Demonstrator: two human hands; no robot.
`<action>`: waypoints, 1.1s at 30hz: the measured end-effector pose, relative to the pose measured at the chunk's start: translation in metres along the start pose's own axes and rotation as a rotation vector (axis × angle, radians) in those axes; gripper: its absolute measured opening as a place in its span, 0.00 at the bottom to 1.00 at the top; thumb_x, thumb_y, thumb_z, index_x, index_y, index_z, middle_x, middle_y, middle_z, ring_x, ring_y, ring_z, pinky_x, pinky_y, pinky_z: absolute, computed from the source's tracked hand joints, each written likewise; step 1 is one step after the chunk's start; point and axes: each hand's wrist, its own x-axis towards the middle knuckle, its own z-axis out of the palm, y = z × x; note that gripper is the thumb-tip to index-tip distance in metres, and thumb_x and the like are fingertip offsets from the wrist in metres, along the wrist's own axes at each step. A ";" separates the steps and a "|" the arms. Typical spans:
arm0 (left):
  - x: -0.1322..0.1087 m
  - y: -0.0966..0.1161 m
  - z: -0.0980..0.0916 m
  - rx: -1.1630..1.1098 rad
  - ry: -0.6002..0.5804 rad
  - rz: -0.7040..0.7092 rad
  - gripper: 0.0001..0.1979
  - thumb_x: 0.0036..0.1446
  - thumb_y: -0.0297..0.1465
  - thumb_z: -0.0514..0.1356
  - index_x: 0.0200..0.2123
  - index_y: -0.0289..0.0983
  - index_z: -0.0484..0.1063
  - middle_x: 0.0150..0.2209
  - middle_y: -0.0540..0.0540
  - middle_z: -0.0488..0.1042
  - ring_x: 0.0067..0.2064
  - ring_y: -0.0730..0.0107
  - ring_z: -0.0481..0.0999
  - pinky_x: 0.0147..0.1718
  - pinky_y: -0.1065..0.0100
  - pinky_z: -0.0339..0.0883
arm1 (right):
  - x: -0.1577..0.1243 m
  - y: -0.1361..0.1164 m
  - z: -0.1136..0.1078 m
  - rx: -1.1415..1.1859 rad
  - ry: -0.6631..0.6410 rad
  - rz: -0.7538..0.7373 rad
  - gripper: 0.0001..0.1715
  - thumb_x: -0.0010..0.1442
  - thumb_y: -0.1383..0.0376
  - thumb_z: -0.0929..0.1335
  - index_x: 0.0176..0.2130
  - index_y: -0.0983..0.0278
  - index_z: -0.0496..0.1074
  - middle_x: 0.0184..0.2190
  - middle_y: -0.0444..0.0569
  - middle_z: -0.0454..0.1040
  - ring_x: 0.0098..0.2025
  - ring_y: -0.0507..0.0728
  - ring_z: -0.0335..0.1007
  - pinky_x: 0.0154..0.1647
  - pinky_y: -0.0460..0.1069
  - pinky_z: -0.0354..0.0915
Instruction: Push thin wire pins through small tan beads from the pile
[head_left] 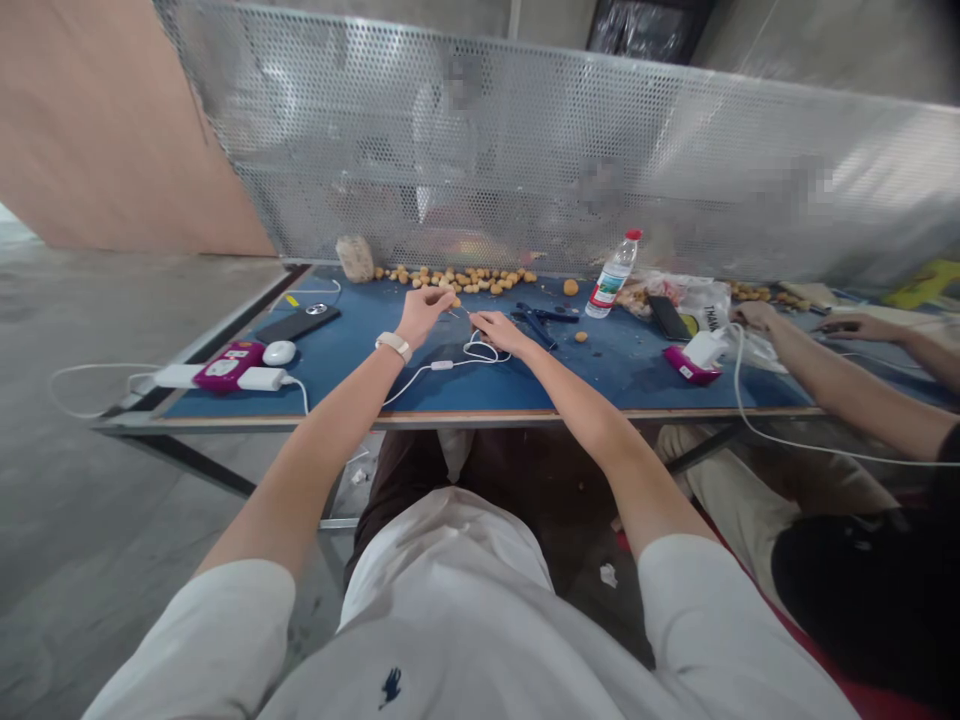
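Note:
My left hand [424,315], with a pale band on its wrist, is raised over the blue table, its fingers closed in a pinch. What they pinch is too small to name. Just to its right, my right hand [497,330] is closed on a thin-tipped thing that points toward the left fingers. A white cable [405,388] with a small inline switch [442,366] loops under the right hand, apparently joined to what it holds. Dark blue-handled pliers [536,326] lie to the right. Several tan nut-like pieces [480,280] are spread along the back edge behind both hands.
On the left are a purple power strip [225,368], a white mouse-shaped case [279,353] and a dark phone [298,322]. A water bottle [611,276] stands right of centre. A co-worker's hands [757,315] are at the far right. A perforated metal screen [525,150] rises behind.

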 end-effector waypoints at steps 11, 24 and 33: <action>-0.005 0.013 0.001 0.046 0.008 -0.017 0.09 0.63 0.35 0.84 0.35 0.38 0.91 0.39 0.42 0.93 0.42 0.60 0.88 0.50 0.59 0.86 | 0.003 0.001 0.000 -0.038 -0.006 0.033 0.31 0.94 0.46 0.72 0.40 0.61 0.75 0.20 0.34 0.60 0.20 0.50 0.52 0.23 0.47 0.52; -0.015 0.032 0.007 0.048 0.004 -0.052 0.11 0.60 0.35 0.86 0.33 0.39 0.90 0.36 0.42 0.92 0.41 0.59 0.88 0.53 0.56 0.90 | -0.003 -0.007 0.001 0.007 0.000 0.066 0.32 0.93 0.45 0.73 0.39 0.60 0.75 0.20 0.33 0.59 0.20 0.49 0.50 0.21 0.46 0.50; -0.012 0.030 0.006 0.052 0.028 -0.058 0.08 0.64 0.30 0.84 0.34 0.37 0.91 0.38 0.41 0.93 0.41 0.60 0.89 0.55 0.56 0.91 | -0.002 -0.006 0.002 -0.004 -0.010 0.054 0.32 0.93 0.46 0.74 0.39 0.61 0.75 0.19 0.34 0.61 0.19 0.49 0.51 0.20 0.46 0.49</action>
